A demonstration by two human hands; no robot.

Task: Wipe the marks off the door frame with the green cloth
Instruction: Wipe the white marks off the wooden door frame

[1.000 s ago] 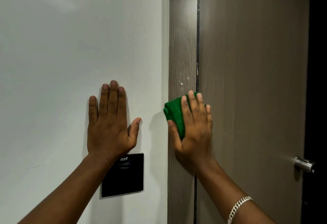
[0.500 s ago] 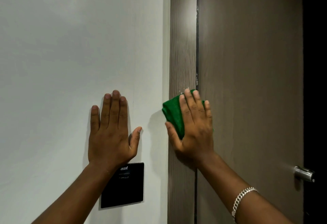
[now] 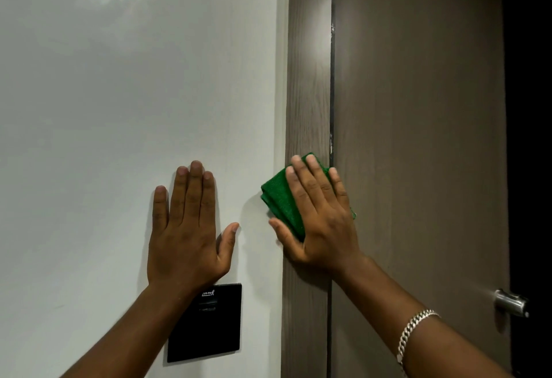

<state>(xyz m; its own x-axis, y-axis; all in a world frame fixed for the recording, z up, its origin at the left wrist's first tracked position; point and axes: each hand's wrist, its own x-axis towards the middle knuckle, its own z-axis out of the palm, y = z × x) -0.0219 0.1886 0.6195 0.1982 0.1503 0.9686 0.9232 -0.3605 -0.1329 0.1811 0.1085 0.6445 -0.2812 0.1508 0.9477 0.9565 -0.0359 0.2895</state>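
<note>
The door frame (image 3: 307, 78) is a vertical strip of brown wood grain between the white wall and the door. My right hand (image 3: 321, 216) lies flat on it and presses a folded green cloth (image 3: 280, 198) against the wood; most of the cloth is hidden under the fingers and palm. Small white chips show along the frame's dark inner edge (image 3: 331, 138) just above the cloth. My left hand (image 3: 188, 228) rests flat on the white wall to the left, fingers straight and holding nothing.
A black square wall plate (image 3: 209, 327) sits on the white wall (image 3: 119, 93) below my left wrist. The brown door (image 3: 418, 138) fills the right side, with a metal handle (image 3: 509, 303) low on its right edge and darkness beyond.
My right hand has slid the cloth a little up the frame, over the white specks seen a second ago. My left hand stays flat on the wall.
</note>
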